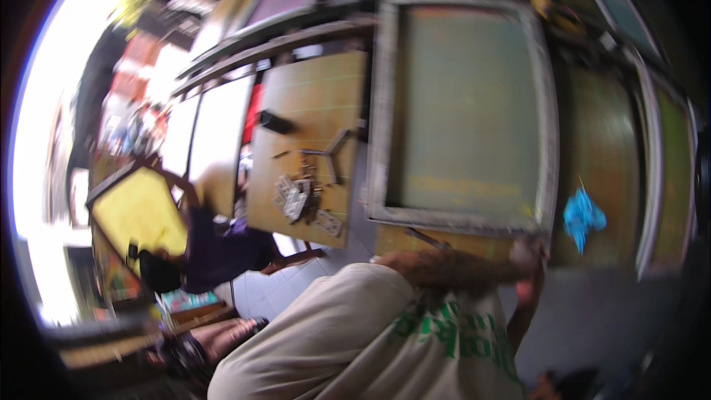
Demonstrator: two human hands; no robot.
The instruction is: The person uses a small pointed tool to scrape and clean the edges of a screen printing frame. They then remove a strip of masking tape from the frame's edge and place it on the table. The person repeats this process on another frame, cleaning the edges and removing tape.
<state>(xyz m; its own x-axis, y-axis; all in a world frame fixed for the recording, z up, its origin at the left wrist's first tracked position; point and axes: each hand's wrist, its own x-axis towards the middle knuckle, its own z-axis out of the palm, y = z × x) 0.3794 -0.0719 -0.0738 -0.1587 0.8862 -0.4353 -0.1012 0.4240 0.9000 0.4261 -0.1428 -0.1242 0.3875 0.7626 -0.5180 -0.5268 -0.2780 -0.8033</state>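
A large grey-rimmed frame [548, 126] with a greenish mesh panel stands in front of me, its lower edge close to my body. My left forearm crosses my beige shirt toward the right, and my left hand [524, 252] is at the frame's lower right corner. Just below it is my right hand [529, 289], close against the left one. Both hands are smeared by motion, so their fingers and anything in them cannot be made out. I cannot tell whether either hand touches the frame.
On the left, a tan board [311, 89] carries a black cylinder [275, 122] and several metal clamp parts [295, 198]. Beyond it, a co-worker in a dark shirt [222, 255] is beside a yellow framed panel [141, 211]. A blue cloth [583, 215] lies on the right-hand board [600, 141].
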